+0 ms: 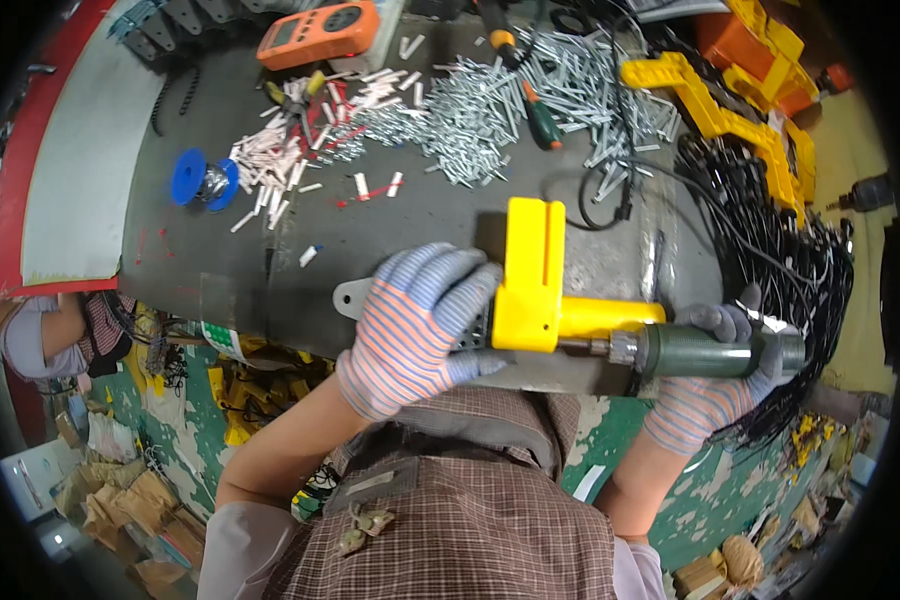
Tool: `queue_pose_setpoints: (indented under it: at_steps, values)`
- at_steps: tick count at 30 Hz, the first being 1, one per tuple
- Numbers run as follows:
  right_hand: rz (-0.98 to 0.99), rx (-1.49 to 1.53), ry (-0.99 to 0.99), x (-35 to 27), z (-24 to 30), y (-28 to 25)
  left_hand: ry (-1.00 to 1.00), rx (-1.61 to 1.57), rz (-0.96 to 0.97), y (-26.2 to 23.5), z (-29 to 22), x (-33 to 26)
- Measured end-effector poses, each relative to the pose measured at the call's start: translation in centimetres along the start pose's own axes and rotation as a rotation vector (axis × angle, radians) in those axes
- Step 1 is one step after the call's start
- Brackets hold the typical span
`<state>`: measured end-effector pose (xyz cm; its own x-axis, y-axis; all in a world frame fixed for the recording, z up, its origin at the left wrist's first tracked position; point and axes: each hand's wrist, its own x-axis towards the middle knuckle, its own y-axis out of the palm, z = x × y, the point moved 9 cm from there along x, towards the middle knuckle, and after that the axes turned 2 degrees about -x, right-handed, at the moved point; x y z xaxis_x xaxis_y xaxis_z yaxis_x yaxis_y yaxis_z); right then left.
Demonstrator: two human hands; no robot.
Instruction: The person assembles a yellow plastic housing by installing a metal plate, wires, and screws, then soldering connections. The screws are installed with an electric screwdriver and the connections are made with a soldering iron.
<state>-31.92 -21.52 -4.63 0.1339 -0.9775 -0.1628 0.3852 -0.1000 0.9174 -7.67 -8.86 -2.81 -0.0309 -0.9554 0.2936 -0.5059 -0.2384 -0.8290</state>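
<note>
Left of a yellow housing (pixel 530 275), a grey part (pixel 358 291) is clasped in the half-curled left hand (pixel 408 330); at its right, a driver (pixel 700 352) is encircled by the right hand (pixel 708 400).

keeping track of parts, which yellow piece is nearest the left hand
The yellow block between the left hand and right hand, with an arm pointing right; the other yellow pieces lie farther off.

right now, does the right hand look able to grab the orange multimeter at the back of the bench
Probably not: the right hand is wrapped around the dark green power screwdriver, and the yellow plastic part and silver screws lie between it and the orange multimeter.
</note>
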Motion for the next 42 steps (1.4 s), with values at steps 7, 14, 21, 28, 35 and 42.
queue_pose_setpoints:
  at_steps: [7, 14, 21, 28, 35, 42]
  values:
    - [-0.027, -0.01, -0.022, 0.2, 0.6, -0.7, -0.024, -0.119, -0.014, -0.6, 0.7, -0.4]
    - [-0.013, 0.014, -0.005, 0.4, 0.5, -0.4, -0.178, 0.298, -0.213, -6.8, 9.2, 2.9]
    - [-0.024, -0.024, -0.01, 0.3, 0.4, -0.1, -0.051, 0.725, 0.047, -4.1, 11.6, 6.1]
    - [-0.027, -0.041, -0.006, 0.0, 0.5, -0.1, -0.043, 0.935, 0.254, -2.7, 11.3, 8.3]
    - [-0.025, -0.04, -0.033, 0.0, 0.5, -0.5, -0.136, 0.073, -0.171, -5.7, 5.0, 2.3]
    - [0.027, -0.017, 0.028, 0.2, 0.2, 0.4, -0.231, -0.191, -0.376, -1.6, 0.3, -4.8]
